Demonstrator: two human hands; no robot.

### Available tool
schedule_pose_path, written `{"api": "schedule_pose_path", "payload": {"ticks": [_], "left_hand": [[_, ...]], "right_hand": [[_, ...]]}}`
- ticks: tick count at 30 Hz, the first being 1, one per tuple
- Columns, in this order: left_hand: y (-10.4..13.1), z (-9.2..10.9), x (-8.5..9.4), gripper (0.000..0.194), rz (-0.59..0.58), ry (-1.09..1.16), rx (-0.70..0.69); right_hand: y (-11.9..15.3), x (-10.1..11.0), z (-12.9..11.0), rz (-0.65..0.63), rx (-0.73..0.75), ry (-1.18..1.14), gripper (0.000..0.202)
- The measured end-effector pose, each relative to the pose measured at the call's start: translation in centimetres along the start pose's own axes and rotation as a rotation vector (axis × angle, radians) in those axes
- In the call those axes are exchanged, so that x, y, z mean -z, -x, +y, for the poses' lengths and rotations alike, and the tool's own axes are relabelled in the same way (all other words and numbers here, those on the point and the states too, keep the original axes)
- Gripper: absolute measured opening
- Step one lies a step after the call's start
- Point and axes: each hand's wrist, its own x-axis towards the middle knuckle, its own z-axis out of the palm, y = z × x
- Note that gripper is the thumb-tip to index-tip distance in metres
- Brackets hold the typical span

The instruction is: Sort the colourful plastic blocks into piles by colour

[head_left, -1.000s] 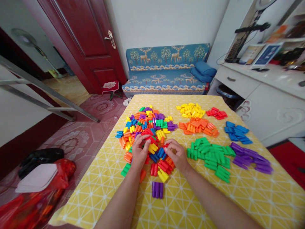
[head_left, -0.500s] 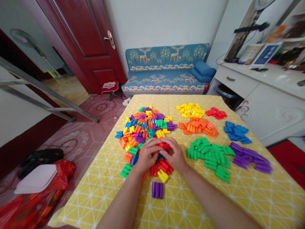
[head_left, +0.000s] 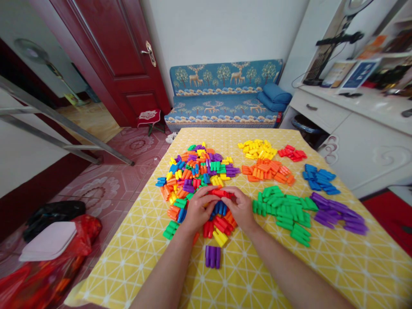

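Note:
Both of my hands meet over the near edge of a mixed pile of plastic building blocks (head_left: pixel 189 169). Between them is a red plastic block (head_left: pixel 221 193), made of joined tubes. My left hand (head_left: pixel 201 207) has its fingers closed on the block's left end. On the right end, my right hand (head_left: pixel 240 206) pinches it with thumb and fingers. Under the hands lie blue blocks (head_left: pixel 220 209), red blocks (head_left: pixel 222 224) and a yellow block (head_left: pixel 220 237). A purple block (head_left: pixel 213 256) lies apart, nearer to me.
On the right of the yellow-covered table (head_left: pixel 257 266) are single-colour heaps: yellow (head_left: pixel 257 149), orange (head_left: pixel 267 170), red (head_left: pixel 292 152), blue (head_left: pixel 320 178), green (head_left: pixel 283 206) and purple (head_left: pixel 337 214). A blue sofa (head_left: pixel 222 107) stands beyond; a white cabinet (head_left: pixel 363 141) is at right.
My hands have moved slightly apart, the right one shifting right. More of the red block shows between them, and the blue blocks beneath are more exposed.

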Motion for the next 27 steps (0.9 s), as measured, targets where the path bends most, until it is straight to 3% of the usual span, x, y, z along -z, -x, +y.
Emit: {"api": "schedule_pose_path", "payload": {"ticks": [4,9,20,24,27], "left_hand": [[-0.1,-0.1,-0.1,0.015,0.064,0.067,0.054],[-0.2,-0.1,0.0,0.022,0.129,0.038,0.095],[-0.3,-0.7,-0.1,0.021,0.093,-0.058,0.127],[-0.3,-0.7,0.0,0.021,0.086,-0.06,0.123],[-0.3,-0.7,0.0,0.021,0.084,-0.055,0.13]], "right_hand": [[0.2,0.1,0.4,0.066,-0.119,-0.095,0.021],[0.3,0.2,0.3,0.12,-0.11,-0.017,0.022],[-0.1,0.4,0.1,0.156,-0.157,-0.055,0.023],[-1.1,2.4,-1.2,0.205,-0.181,-0.08,0.025],[-3.5,5.8,-2.0,0.287,-0.136,-0.044,0.031]]}}
